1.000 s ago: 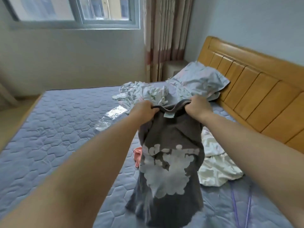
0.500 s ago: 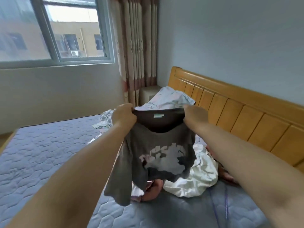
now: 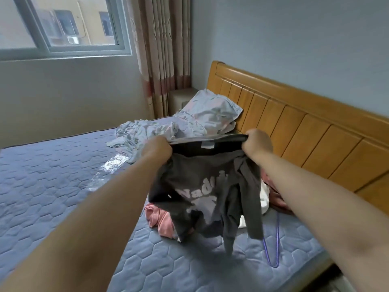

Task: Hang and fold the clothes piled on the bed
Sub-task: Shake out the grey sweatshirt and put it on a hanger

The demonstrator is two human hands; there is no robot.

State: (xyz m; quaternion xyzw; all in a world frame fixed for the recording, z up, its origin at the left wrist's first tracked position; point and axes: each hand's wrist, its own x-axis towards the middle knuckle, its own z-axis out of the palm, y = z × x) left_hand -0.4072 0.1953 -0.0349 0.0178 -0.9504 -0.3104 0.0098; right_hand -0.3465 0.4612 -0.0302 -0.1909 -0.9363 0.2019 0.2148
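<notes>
The person is holding a dark grey T-shirt (image 3: 207,186) up in the air over the bed (image 3: 52,182). The left hand (image 3: 156,149) grips one end of the neck of the shirt, with the fingers curled tight round the cloth. The right hand (image 3: 256,143) grips the other end the same way. The neck is pulled out straight between the two hands, and I think that is so the shirt can hang down and shake loose. It is not flat yet. The body of the shirt is twisted, and one sleeve hangs down low on the right side. There are white letters on it, but they are crumpled. Under the shirt lies the pile that is left: a pink cloth (image 3: 160,218) and a white cloth (image 3: 264,199), both touching the bed. A purple hanger (image 3: 274,243) lies on the bed just beside the pile, close to the person, so it is easy to reach. My guess is that the shirt will go on that hanger, or be laid flat to fold. Farther back a pale sheet (image 3: 147,131) is bunched up near a pillow (image 3: 212,110), which leans by the wooden headboard (image 3: 305,131). A clear plastic bag (image 3: 109,167) lies on the bed, well apart from the pile.
</notes>
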